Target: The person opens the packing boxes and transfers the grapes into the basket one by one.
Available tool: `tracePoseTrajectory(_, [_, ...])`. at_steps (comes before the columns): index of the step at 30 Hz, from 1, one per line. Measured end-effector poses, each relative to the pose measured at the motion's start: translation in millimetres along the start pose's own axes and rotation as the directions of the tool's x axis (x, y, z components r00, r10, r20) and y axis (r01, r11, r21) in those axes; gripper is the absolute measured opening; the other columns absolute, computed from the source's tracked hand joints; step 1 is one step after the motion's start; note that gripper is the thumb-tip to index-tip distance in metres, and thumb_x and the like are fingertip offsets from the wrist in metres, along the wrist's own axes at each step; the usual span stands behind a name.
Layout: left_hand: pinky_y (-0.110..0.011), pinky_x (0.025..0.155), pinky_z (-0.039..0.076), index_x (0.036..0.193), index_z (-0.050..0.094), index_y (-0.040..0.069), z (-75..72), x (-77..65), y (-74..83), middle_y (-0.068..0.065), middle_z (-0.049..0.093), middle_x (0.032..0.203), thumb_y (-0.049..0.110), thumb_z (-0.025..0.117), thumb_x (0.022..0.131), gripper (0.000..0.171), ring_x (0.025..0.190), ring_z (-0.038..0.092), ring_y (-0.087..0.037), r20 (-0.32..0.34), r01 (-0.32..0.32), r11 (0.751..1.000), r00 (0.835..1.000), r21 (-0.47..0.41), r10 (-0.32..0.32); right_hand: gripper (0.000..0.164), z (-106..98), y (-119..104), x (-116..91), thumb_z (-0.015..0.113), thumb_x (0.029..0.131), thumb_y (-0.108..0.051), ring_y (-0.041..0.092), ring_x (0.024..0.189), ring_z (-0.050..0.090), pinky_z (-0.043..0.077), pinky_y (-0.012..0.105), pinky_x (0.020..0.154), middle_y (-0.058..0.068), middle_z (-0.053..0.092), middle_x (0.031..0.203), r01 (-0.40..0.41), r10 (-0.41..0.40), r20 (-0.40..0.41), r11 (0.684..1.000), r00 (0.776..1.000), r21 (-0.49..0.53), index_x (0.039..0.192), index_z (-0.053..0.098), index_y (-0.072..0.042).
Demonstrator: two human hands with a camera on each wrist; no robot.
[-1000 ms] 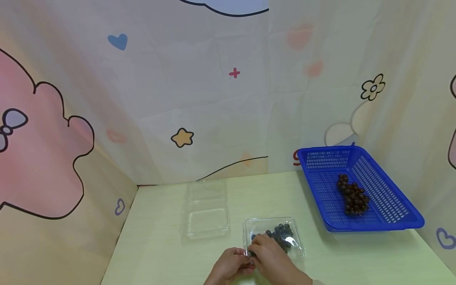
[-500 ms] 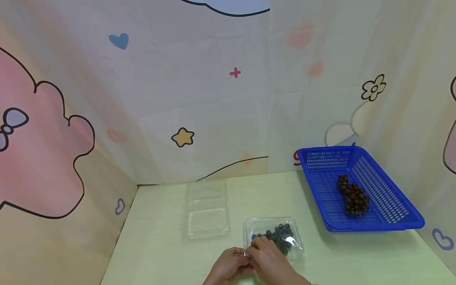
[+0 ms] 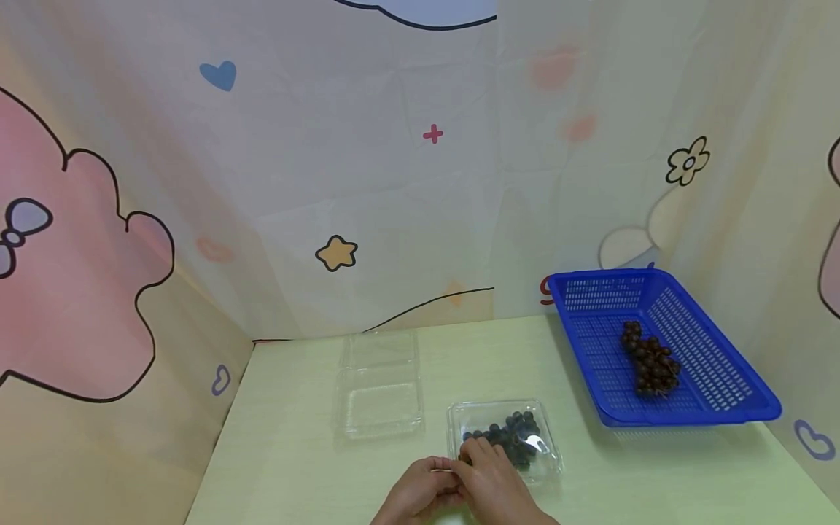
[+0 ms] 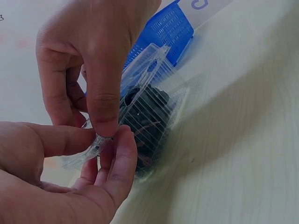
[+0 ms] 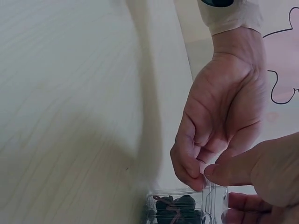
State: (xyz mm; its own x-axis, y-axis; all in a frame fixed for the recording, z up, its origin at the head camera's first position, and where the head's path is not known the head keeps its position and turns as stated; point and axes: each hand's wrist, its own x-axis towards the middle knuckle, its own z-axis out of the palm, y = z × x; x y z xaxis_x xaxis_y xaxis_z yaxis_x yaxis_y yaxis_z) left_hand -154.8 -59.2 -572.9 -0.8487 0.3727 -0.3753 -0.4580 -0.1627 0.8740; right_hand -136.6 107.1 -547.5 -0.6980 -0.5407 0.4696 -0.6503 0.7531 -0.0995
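A clear plastic clamshell box (image 3: 550,456), its lid down, holds a bunch of dark grapes (image 3: 518,430). My left hand (image 3: 420,490) pinches the edge at the box's near left corner between thumb and fingers. Over that same corner, my right hand (image 3: 495,485) has its thumb pressed on the edge against the left fingertips, its other fingers curled over the lid. The left wrist view shows the right thumb (image 4: 103,100) meeting the left fingers at the rim. In the right wrist view, grapes (image 5: 180,207) show through the box's side.
A second clear clamshell box (image 3: 380,408) lies unfolded on the table (image 3: 282,452), left of the hands. At the right stands a blue perforated basket (image 3: 728,350) with a reddish-brown bunch of grapes (image 3: 650,361) in it. A printed curtain (image 3: 394,182) hangs behind.
My right hand has shifted slightly left along the box's corner, and its thumb now meets my left hand's fingers. The left hand and the box have barely moved.
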Motion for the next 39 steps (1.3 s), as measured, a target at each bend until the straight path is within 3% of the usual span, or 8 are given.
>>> tracePoseTrajectory(8, [-0.03,0.08,0.058,0.11,0.058,-0.005,-4.2,0.8,-3.6,-0.011,0.068,0.094,-0.01,0.057,0.092,0.019,0.085,0.067,-0.016,0.052,-0.016,0.999,0.998,-0.044,0.018,0.03,4.9,-0.3,-1.4,0.082,0.078,-0.002,0.013,0.083,0.037,0.027,0.024,0.069,-0.005,0.045,0.092,-0.011,0.011,-0.002,1.0,1.0,-0.013,0.105,0.079,-0.015])
tracePoseTrajectory(16, [-0.03,0.081,0.057,0.111,0.059,-0.005,-5.4,0.5,-4.8,-0.012,0.067,0.097,-0.01,0.057,0.096,0.016,0.085,0.066,-0.017,0.037,0.003,0.999,0.999,-0.05,-0.001,0.034,8.9,-1.6,-3.5,0.083,0.075,-0.001,0.012,0.081,0.036,0.027,0.023,0.068,-0.005,0.047,0.092,-0.013,0.012,-0.027,1.0,1.0,-0.025,0.106,0.079,-0.015])
tracePoseTrajectory(23, [-0.03,0.082,0.058,0.11,0.059,-0.005,-4.1,0.4,-4.3,-0.014,0.067,0.1,-0.009,0.059,0.097,0.013,0.087,0.068,-0.018,0.036,0.007,0.998,0.999,-0.062,-0.005,0.016,9.0,-1.3,-4.4,0.085,0.076,-0.006,0.012,0.08,0.039,0.029,0.024,0.067,-0.006,0.049,0.092,-0.005,0.005,-0.014,1.0,1.0,-0.008,0.085,0.076,-0.016])
tracePoseTrajectory(31, [-0.031,0.085,0.058,0.112,0.063,-0.009,-4.7,-0.4,-5.2,-0.013,0.069,0.101,-0.01,0.058,0.098,0.015,0.091,0.068,-0.018,0.042,-0.013,0.998,0.999,-0.057,0.015,0.016,8.3,-0.6,-5.0,0.083,0.076,-0.005,0.014,0.085,0.046,0.035,0.026,0.068,-0.005,0.054,0.094,-0.017,0.017,0.008,1.0,1.0,-0.022,0.087,0.077,-0.014])
tracePoseTrajectory(39, [-0.029,0.082,0.057,0.111,0.063,-0.01,-5.1,1.7,-7.1,-0.009,0.068,0.095,-0.011,0.056,0.098,0.015,0.087,0.068,-0.015,0.033,-0.015,0.997,0.999,-0.075,0.017,0.017,8.8,-4.1,-3.7,0.084,0.072,-0.001,0.015,0.086,0.048,0.037,0.028,0.068,-0.003,0.057,0.096,-0.043,0.043,-0.002,0.999,0.999,-0.026,0.078,0.072,-0.011])
